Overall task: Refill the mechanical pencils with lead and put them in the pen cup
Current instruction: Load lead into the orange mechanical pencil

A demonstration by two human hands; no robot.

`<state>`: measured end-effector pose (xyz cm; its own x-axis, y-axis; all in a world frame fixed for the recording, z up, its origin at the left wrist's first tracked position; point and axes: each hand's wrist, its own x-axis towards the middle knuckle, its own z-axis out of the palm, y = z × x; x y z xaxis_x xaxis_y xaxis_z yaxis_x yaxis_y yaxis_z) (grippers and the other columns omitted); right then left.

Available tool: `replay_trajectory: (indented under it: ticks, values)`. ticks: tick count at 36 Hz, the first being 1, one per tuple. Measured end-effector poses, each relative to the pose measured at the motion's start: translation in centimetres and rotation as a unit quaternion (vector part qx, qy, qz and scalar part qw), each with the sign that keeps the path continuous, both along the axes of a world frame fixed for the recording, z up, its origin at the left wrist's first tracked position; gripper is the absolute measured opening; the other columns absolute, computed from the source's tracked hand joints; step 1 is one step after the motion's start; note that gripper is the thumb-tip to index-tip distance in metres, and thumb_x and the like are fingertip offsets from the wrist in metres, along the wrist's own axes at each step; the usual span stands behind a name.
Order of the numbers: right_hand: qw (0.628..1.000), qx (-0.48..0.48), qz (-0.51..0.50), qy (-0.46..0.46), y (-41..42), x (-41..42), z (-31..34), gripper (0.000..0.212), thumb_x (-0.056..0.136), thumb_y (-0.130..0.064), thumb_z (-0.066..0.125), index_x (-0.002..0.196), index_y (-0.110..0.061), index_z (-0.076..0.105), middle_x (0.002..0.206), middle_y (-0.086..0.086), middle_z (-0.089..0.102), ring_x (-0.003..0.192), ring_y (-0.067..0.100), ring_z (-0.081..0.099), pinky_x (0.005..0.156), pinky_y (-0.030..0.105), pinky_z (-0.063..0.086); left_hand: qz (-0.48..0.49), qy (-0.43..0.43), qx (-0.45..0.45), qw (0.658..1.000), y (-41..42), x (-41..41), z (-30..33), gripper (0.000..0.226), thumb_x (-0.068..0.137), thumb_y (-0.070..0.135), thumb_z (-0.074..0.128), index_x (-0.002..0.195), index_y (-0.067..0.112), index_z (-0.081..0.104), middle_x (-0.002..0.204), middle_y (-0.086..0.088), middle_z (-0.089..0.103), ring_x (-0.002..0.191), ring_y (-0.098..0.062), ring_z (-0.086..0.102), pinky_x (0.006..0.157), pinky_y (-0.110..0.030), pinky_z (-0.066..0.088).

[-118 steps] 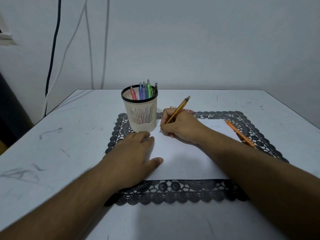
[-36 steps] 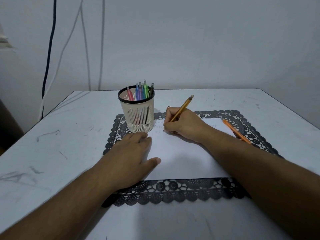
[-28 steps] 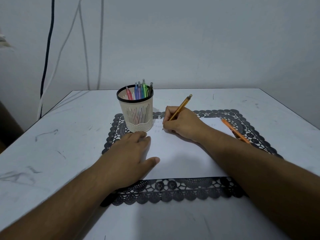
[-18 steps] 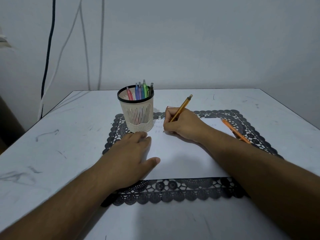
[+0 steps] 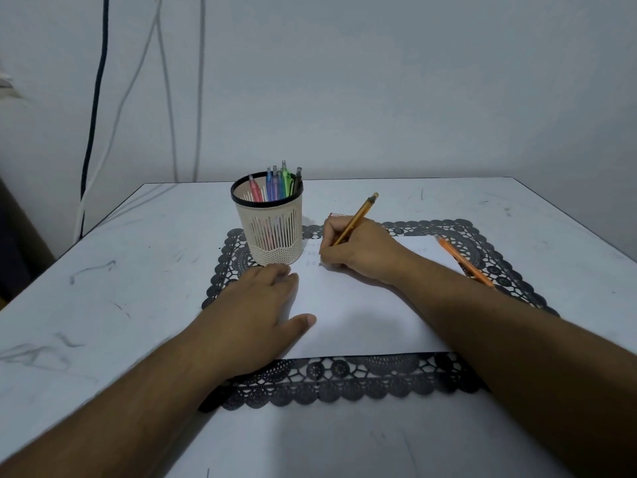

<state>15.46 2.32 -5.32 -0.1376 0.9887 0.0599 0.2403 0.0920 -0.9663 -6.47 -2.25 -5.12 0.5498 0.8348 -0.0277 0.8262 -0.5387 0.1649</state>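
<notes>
We judge that we are testing the refilled pencil on paper before it goes into the cup. Our right hand (image 5: 358,251) pinches the yellow mechanical pencil (image 5: 356,217) in a writing grip, tip down on the white sheet (image 5: 355,315), just right of the pen cup (image 5: 270,229). Our left hand (image 5: 255,312) lies flat with relaxed fingers on the sheet's left edge and grasps nothing. To do it well, we press lightly so the thin lead does not snap, and keep the sheet pinned so it cannot slide on the lace mat (image 5: 344,381). 1 orange pencil (image 5: 462,258) lies on the desk (image 5: 138,270) side of the mat at right, probably not yet in turn.
</notes>
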Motion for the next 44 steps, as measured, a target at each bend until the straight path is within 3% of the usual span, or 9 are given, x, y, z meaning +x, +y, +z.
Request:
replay_trajectory:
  ticks: [5,10,13,17,21,25,31,36,44]
  values:
    - [0.991,-0.026,-0.083,0.102,1.0,1.4,0.3,0.020,0.082,0.020,0.064,0.076,0.001,0.062,0.067,0.015,0.063,0.058,0.028,0.057,0.051,0.031,0.048,-0.009,-0.028,-0.002,1.000,0.3,-0.3,-0.2,0.068,0.099,0.065,0.042,0.153,0.025,0.039,0.164,0.011,0.026,0.149,-0.012,0.022,0.122,-0.035,0.027]
    - [0.969,-0.050,-0.141,0.196,1.2,3.3,1.3,0.014,0.088,0.014,0.061,0.088,0.001,0.067,0.074,0.010,0.073,0.074,0.025,0.072,0.082,0.037,0.063,0.000,-0.131,0.030,0.991,1.0,-0.6,-0.2,0.050,0.095,0.062,0.048,0.122,0.025,0.067,0.128,0.013,0.059,0.117,-0.007,0.052,0.102,-0.038,0.048]
    - [0.954,-0.079,-0.154,0.244,1.0,4.0,2.6,0.016,0.094,0.002,0.055,0.099,0.008,0.069,0.092,0.021,0.070,0.089,0.033,0.076,0.088,0.037,0.063,0.032,-0.268,0.119,0.955,1.4,-1.0,0.7,0.022,0.100,0.033,0.058,0.110,0.026,0.077,0.109,0.014,0.069,0.098,-0.006,0.061,0.089,-0.036,0.053]
    - [0.957,-0.062,-0.131,0.251,0.4,4.3,4.1,0.014,0.099,0.000,0.051,0.103,0.008,0.062,0.099,0.028,0.068,0.094,0.039,0.076,0.095,0.041,0.060,0.080,-0.401,0.225,0.884,1.8,-1.7,1.8,0.023,0.096,0.023,0.054,0.089,0.021,0.076,0.088,0.014,0.068,0.089,-0.011,0.057,0.076,-0.034,0.045]
    - [0.976,-0.031,-0.132,0.168,-0.3,4.5,5.2,0.012,0.099,-0.005,0.062,0.110,-0.003,0.058,0.098,0.022,0.070,0.084,0.034,0.077,0.077,0.043,0.065,0.150,-0.499,0.174,0.836,3.3,-2.2,1.0,0.007,0.099,0.022,0.061,0.100,0.028,0.065,0.094,0.014,0.065,0.094,-0.016,0.058,0.083,-0.036,0.050]
    - [0.971,0.023,-0.218,0.095,-0.9,4.3,6.1,0.023,0.095,-0.007,0.067,0.112,-0.011,0.052,0.103,0.021,0.074,0.073,0.035,0.076,0.072,0.050,0.064,0.199,-0.560,0.070,0.801,4.7,-2.2,0.4,0.044,0.093,0.038,0.073,0.128,0.035,0.046,0.118,0.006,0.057,0.109,-0.017,0.056,0.089,-0.039,0.052]
    - [0.966,0.103,-0.206,0.118,-1.8,2.7,8.6,0.013,0.105,-0.019,0.051,0.109,-0.008,0.058,0.101,0.017,0.075,0.075,0.028,0.074,0.076,0.047,0.065,0.159,-0.538,-0.041,0.827,5.2,-1.6,-0.1,0.094,0.082,0.031,0.084,0.154,0.036,0.023,0.141,0.005,0.046,0.115,-0.005,0.053,0.075,-0.012,0.045]
    - [0.964,0.172,-0.180,0.096,-1.9,0.6,9.9,0.006,0.101,-0.008,0.059,0.101,-0.011,0.064,0.097,0.016,0.070,0.089,0.026,0.075,0.078,0.041,0.065,0.137,-0.542,-0.073,0.826,5.0,-0.7,0.0,0.113,0.078,0.022,0.089,0.159,0.038,0.011,0.155,0.003,0.039,0.123,-0.012,0.051,0.094,-0.028,0.042]
    - [0.938,0.303,-0.152,-0.063,-0.6,-3.2,11.2,0.066,0.089,-0.002,0.067,0.139,-0.031,0.035,0.094,0.007,0.066,0.072,0.020,0.072,0.072,0.041,0.064,0.116,-0.570,-0.083,0.809,6.5,1.1,1.6,0.136,0.068,0.019,0.095,0.161,0.037,-0.002,0.145,0.011,0.043,0.137,-0.015,0.048,0.116,-0.043,0.041]
